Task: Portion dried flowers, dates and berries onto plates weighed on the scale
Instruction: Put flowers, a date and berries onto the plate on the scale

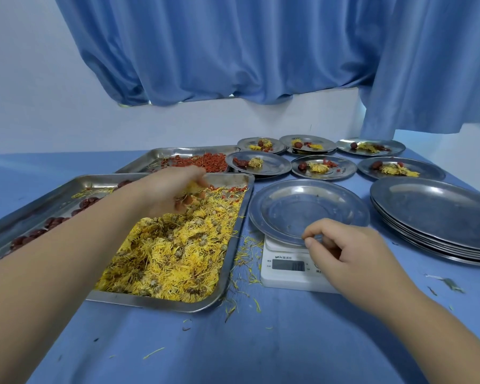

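Fingers [187,173] of the left hand [166,189] curl, blurred, round a tuft of the dried flowers [172,250] heaped in the tray [161,303]. To their right, past the tray's rim, the bare plate [308,206] sits on the scale [286,278]. The right hand [352,250] pinches its near edge, probably to steady it. The flowers look light and brittle, with petals strewn on the table [261,342]. The plate is round, shallow, slick steel.

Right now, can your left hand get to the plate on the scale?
Probably yes. The left hand, holding dried flowers, hovers over the tray beside the plate; only the tray's low rim lies between, and the right hand pinches just its near edge.
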A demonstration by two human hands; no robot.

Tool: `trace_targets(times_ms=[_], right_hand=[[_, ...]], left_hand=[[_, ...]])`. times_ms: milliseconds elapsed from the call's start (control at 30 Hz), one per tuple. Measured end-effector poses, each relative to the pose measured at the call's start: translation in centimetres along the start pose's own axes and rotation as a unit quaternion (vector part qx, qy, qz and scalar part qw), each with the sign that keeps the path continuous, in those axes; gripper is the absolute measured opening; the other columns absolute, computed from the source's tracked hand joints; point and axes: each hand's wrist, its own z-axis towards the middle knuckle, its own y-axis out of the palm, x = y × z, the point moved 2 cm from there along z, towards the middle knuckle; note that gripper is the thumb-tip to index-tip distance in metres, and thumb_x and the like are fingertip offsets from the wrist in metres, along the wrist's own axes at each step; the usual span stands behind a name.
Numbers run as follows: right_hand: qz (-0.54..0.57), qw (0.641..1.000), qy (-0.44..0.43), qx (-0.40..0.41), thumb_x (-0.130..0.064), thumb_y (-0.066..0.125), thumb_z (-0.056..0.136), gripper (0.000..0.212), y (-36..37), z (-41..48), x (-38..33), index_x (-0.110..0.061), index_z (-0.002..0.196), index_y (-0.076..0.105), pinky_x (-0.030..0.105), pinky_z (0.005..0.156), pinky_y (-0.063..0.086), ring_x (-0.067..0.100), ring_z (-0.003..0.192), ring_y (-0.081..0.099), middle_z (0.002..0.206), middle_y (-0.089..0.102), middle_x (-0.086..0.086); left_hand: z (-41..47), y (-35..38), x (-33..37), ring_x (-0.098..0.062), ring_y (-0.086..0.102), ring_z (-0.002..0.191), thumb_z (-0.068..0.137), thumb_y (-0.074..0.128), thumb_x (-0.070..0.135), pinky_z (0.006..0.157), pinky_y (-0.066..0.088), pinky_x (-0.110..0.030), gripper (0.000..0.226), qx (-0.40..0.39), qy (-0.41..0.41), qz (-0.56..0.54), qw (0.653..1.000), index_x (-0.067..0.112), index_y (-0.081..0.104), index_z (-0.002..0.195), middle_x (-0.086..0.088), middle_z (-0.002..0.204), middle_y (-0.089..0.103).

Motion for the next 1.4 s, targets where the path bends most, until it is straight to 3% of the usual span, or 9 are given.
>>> trace_targets(times_ms=[67,133,333,467,567,633,700,900,1400], right_hand=[[-0.003,1.0,-0.006,-0.003,-0.028,0.053,0.086,0.009,0.1,0.0,-0.1,-0.029,0.079,0.059,0.024,0.05,0.035,0.013,0.058,0.05,0.058,0.054,-0.004],[-0.004,1.0,-0.008,-0.005,-0.027,0.054,0.086,0.009,0.1,0.0,-0.2,-0.028,0.079,0.059,0.026,0.049,0.036,0.013,0.058,0.049,0.058,0.054,-0.006],[0.009,1.0,-0.008,-0.001,-0.025,0.055,0.086,0.01,0.0,-0.1,-0.3,-0.029,0.078,0.059,0.031,0.052,0.041,0.015,0.057,0.05,0.054,0.053,-0.003],[0.008,1.0,-0.004,0.006,-0.021,0.058,0.087,0.012,-0.1,-0.1,-0.3,-0.029,0.078,0.06,0.03,0.054,0.041,0.014,0.057,0.05,0.052,0.052,-0.003],[0.012,1.0,-0.001,0.005,-0.021,0.058,0.087,0.013,-0.1,-0.1,-0.3,-0.03,0.078,0.061,0.029,0.054,0.041,0.014,0.057,0.05,0.052,0.052,-0.003],[0.015,1.0,0.001,0.005,-0.021,0.058,0.087,0.012,-0.2,-0.1,-0.2,-0.03,0.079,0.061,0.031,0.054,0.042,0.015,0.056,0.051,0.052,0.052,-0.003],[0.017,1.0,0.001,0.004,-0.022,0.057,0.087,0.012,-0.2,-0.1,-0.3,-0.03,0.078,0.06,0.031,0.052,0.041,0.014,0.056,0.05,0.054,0.053,-0.004],[0.013,1.0,-0.002,0.013,-0.023,0.057,0.087,0.012,-0.5,0.0,-0.2,-0.031,0.078,0.059,0.027,0.05,0.038,0.013,0.058,0.05,0.057,0.053,-0.006],[0.09,0.993,0.021,0.066,-0.022,0.061,0.088,0.009,-0.3,0.2,-0.6,-0.03,0.084,0.06,0.02,0.052,0.038,0.012,0.058,0.051,0.065,0.056,-0.006]], left_hand=[[-0.2,-0.5,-0.3,-0.01,0.045,0.066,0.095,0.053,0.044,0.061,0.042,-0.025,0.031,-0.014,0.063,0.224,0.972,0.016,0.063,0.101,0.004,0.083,0.058],[-0.4,-0.7,-0.7,-0.001,0.051,0.072,0.091,0.057,0.048,0.073,0.045,-0.028,0.026,-0.031,0.107,0.337,0.935,0.024,0.063,0.097,0.014,0.088,0.06],[-1.9,-0.2,-1.0,-0.008,0.057,0.104,0.083,0.067,0.051,0.092,0.043,-0.035,0.024,-0.072,0.124,0.424,0.894,0.028,0.064,0.09,0.011,0.108,0.064],[-2.5,0.0,-1.1,-0.01,0.059,0.095,0.081,0.07,0.05,0.087,0.048,-0.036,0.024,-0.09,0.11,0.459,0.877,0.028,0.065,0.087,0.01,0.101,0.065],[-2.5,0.0,-1.2,-0.008,0.058,0.102,0.086,0.068,0.037,0.095,0.045,-0.037,0.011,-0.093,0.116,0.483,0.863,0.026,0.067,0.088,0.012,0.105,0.066],[-2.6,0.0,-1.0,-0.008,0.059,0.098,0.09,0.062,0.031,0.091,0.046,-0.033,0.009,-0.083,0.13,0.469,0.87,0.024,0.067,0.087,0.012,0.104,0.066],[-2.8,-0.4,-0.7,-0.009,0.059,0.083,0.093,0.057,0.033,0.076,0.046,-0.029,0.016,-0.061,0.142,0.435,0.887,0.023,0.063,0.082,0.007,0.098,0.067],[-3.5,-1.5,0.5,-0.011,0.044,0.056,0.095,0.054,0.033,0.058,0.04,-0.027,0.024,-0.076,0.146,0.268,0.949,0.025,0.063,0.075,0.004,0.065,0.052],[-2.5,4.3,3.8,-0.01,0.048,0.065,0.089,0.051,0.028,0.061,0.043,-0.027,0.025,-0.161,0.189,0.074,0.966,0.03,0.062,0.066,0.011,0.066,0.052]])
